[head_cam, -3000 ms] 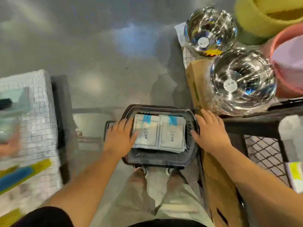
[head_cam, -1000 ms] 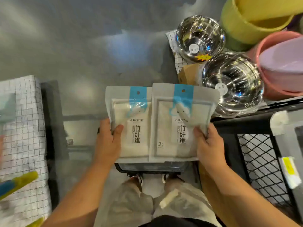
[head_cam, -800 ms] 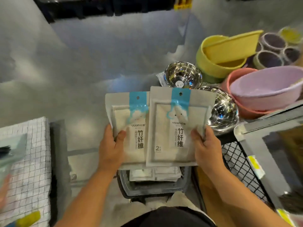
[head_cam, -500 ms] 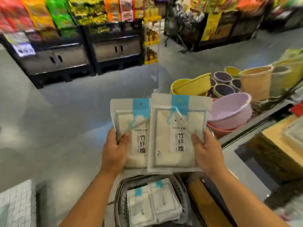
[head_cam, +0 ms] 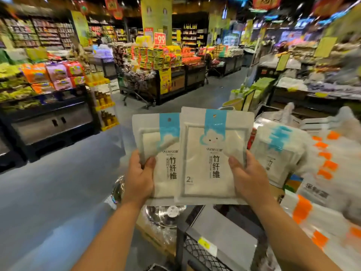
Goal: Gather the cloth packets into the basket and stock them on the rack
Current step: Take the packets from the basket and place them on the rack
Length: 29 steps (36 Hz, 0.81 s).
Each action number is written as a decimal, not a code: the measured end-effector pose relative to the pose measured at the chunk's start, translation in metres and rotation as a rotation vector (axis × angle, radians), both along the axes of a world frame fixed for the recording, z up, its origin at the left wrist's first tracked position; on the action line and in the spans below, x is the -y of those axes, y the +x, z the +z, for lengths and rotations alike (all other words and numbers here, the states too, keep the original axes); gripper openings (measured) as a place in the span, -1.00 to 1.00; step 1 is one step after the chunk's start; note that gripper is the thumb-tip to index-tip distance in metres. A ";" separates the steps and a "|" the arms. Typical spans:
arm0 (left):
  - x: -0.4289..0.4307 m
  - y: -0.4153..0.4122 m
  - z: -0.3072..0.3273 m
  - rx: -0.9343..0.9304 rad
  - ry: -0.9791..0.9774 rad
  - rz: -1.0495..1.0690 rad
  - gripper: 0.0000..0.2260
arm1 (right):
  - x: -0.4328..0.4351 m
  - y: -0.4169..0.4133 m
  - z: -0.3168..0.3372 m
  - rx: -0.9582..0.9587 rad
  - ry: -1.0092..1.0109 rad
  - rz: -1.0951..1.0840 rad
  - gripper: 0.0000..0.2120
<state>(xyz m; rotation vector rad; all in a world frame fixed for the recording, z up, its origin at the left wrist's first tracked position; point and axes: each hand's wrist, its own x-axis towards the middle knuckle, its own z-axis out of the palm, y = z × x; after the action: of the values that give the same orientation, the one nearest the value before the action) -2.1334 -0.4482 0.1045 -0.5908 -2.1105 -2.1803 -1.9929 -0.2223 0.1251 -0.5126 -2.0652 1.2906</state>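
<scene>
Two white cloth packets with blue top stripes stand upright in front of me, held side by side. My left hand (head_cam: 139, 179) grips the left packet (head_cam: 158, 153) by its lower left edge, thumb on the front. My right hand (head_cam: 247, 178) grips the right packet (head_cam: 213, 151), which overlaps the left one. To the right, the rack (head_cam: 218, 241) carries a matching blue-striped packet (head_cam: 277, 153) and orange-striped packets (head_cam: 328, 173). The basket is out of view.
A steel bowl (head_cam: 166, 214) in plastic wrap sits below the packets, left of the rack's black mesh side (head_cam: 197, 253). Grey aisle floor (head_cam: 58, 192) spreads to the left. Store shelves (head_cam: 45, 98) and a promotional stack (head_cam: 162, 61) stand further off.
Both hands lifted the two packets out of the basket and raised them. My view swung up from the floor to the store aisle and rack, so the basket has dropped out of sight.
</scene>
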 end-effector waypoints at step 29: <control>-0.439 -0.058 -0.085 0.089 -0.477 -0.512 -0.81 | -0.356 0.008 -0.126 0.120 -0.480 -0.352 -0.77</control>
<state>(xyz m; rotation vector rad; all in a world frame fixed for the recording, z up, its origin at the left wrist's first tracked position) -2.1917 -0.0088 0.0190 -1.2041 -2.8044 -1.9111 -1.9852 0.1335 -0.0009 -1.1346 -1.6446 1.5605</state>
